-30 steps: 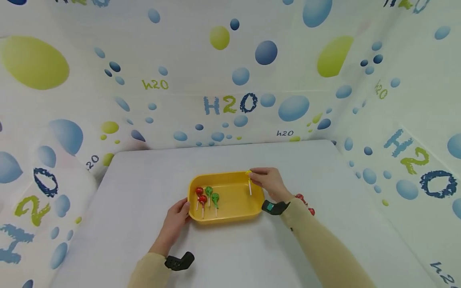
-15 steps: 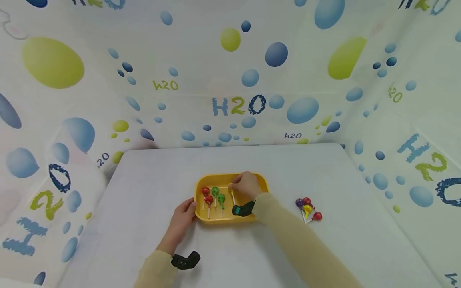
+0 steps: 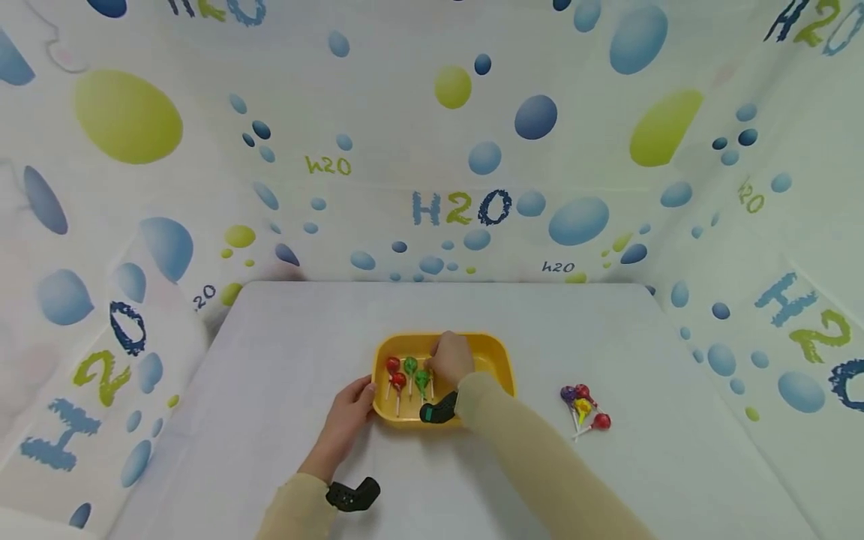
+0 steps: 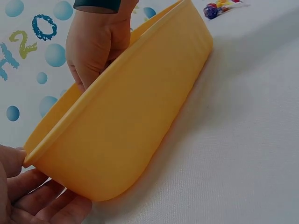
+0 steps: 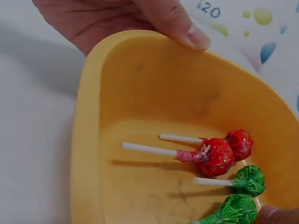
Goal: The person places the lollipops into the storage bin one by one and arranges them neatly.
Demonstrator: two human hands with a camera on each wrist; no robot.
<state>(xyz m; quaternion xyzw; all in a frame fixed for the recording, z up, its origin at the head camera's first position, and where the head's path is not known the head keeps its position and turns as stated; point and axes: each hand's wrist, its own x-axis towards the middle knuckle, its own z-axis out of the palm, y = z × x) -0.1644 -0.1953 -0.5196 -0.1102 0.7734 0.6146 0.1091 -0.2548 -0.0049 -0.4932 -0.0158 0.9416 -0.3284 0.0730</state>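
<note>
My left hand (image 3: 347,412) holds the left end of a yellow plastic tray (image 3: 498,367), thumb on the rim and fingers spread under the outer wall in the left wrist view. Two red lollipops (image 5: 217,157) and two green lollipops (image 5: 249,180) lie side by side in the tray's left part. Down inside the tray, just right of the green ones, my right hand (image 3: 454,361) pinches another lollipop. Its white stick (image 3: 433,388) shows below the fingers; its head is hidden by them. One right fingertip (image 5: 273,214) appears beside the nearer green lollipop.
On the white table (image 3: 270,360), right of the tray, lies a small pile of lollipops: a purple lollipop (image 3: 568,393), a yellow lollipop (image 3: 582,408) and red ones (image 3: 601,421). A bubble-printed sheet (image 3: 378,135) hangs behind and along both sides.
My right hand has carried a yellow lollipop leftward from the tray's right end and lowered it beside the green ones. The pile at right came into view. My left hand keeps holding the tray.
</note>
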